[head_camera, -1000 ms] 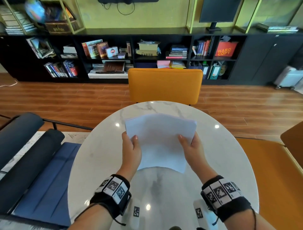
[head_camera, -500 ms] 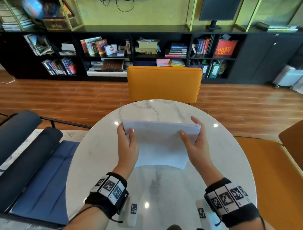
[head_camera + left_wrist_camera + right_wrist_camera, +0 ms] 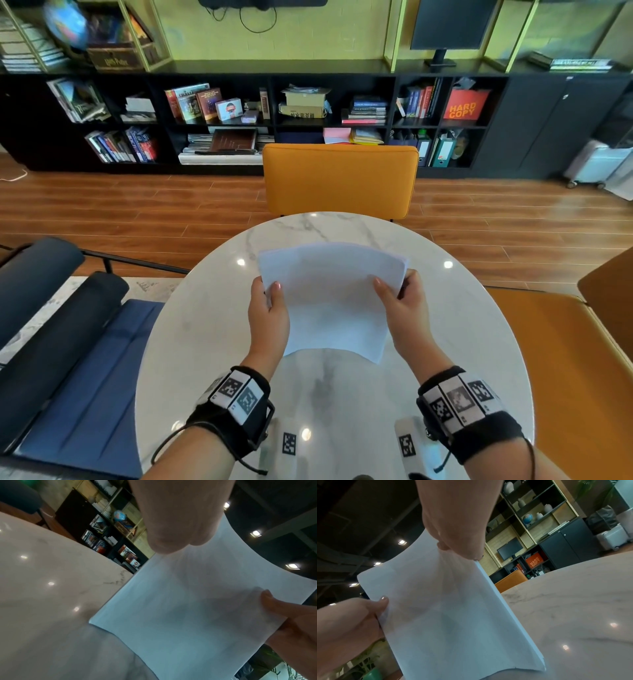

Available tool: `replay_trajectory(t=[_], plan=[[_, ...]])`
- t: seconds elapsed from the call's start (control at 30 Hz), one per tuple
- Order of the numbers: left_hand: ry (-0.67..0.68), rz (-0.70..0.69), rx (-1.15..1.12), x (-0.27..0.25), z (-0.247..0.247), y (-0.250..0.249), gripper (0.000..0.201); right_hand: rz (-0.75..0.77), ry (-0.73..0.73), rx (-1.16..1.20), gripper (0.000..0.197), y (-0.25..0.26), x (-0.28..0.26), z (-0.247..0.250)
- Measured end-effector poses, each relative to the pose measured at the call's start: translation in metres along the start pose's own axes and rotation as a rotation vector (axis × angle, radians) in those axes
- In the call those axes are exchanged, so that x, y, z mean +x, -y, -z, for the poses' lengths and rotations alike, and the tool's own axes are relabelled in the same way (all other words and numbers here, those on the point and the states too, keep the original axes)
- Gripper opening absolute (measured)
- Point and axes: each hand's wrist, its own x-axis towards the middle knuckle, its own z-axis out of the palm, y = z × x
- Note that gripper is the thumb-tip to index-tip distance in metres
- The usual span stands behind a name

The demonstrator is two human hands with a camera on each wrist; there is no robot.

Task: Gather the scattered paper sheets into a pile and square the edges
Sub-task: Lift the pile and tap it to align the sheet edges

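A stack of white paper sheets point(image 3: 334, 301) stands on its lower edge on the round marble table point(image 3: 205, 325), leaning back toward me. My left hand point(image 3: 269, 301) grips its left side, thumb on the front face. My right hand point(image 3: 399, 296) grips the right side the same way. The top edge bows upward and the sheets fan slightly at the upper right corner. In the left wrist view the paper point(image 3: 197, 608) meets the tabletop at its lower corner. In the right wrist view the stack's layered edge point(image 3: 505, 615) shows, with the bottom resting on the table.
An orange chair point(image 3: 340, 181) stands at the table's far side. A dark blue bench point(image 3: 68, 342) is on the left, another orange seat point(image 3: 575, 377) on the right. Black bookshelves point(image 3: 239, 113) line the far wall.
The stack was tipped flatter with my hands high on its top corners half a second ago; now it leans back up and both hands have slid down the sides.
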Motion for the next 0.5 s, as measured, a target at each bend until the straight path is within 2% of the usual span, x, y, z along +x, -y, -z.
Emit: replay_trajectory(t=[0.07, 0.13, 0.2, 0.27, 0.33, 0.5], plan=[[0.004, 0.025, -0.009, 0.000, -0.001, 0.005, 0.019, -0.012, 0.032, 0.010, 0.018, -0.001, 0.001, 0.000], [0.030, 0.059, -0.015, -0.001, -0.003, 0.011, 0.027, -0.047, 0.087, -0.007, 0.019, -0.006, 0.001, 0.000], [0.055, 0.089, -0.013, -0.002, -0.004, 0.019, 0.035, -0.111, 0.131, -0.045, 0.030, -0.018, -0.001, 0.001], [0.059, 0.104, -0.006, -0.004, -0.005, 0.026, 0.033, -0.189, 0.158, -0.099, 0.029, -0.030, -0.005, 0.003], [0.048, 0.121, -0.004, -0.007, -0.008, 0.032, 0.031, -0.245, 0.173, -0.164, 0.023, -0.040, -0.009, 0.004], [0.015, 0.107, 0.029, -0.012, -0.012, 0.039, 0.033, -0.272, 0.149, -0.239, 0.027, -0.049, -0.010, 0.004]])
